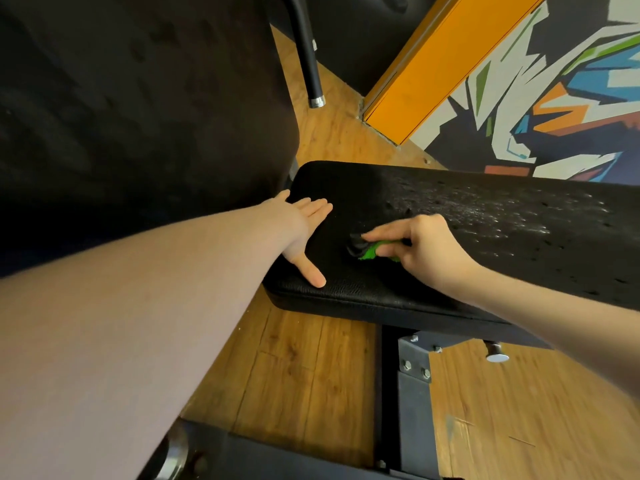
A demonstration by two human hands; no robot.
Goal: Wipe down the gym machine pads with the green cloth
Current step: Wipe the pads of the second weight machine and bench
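Green cloth is bunched in the right hand, rubbing the black pad. Left hand lies flat, holding nothing. Next, probably, the dusty far part.

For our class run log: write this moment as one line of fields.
left hand: flat on black pad | right hand: holds green cloth on pad | pad's right part: whitish specks

Evenly lit indoors; dim upper left, underexposed. Pale sheen across black pad at right. Wide-angle stretching at edges; slight overall softness.
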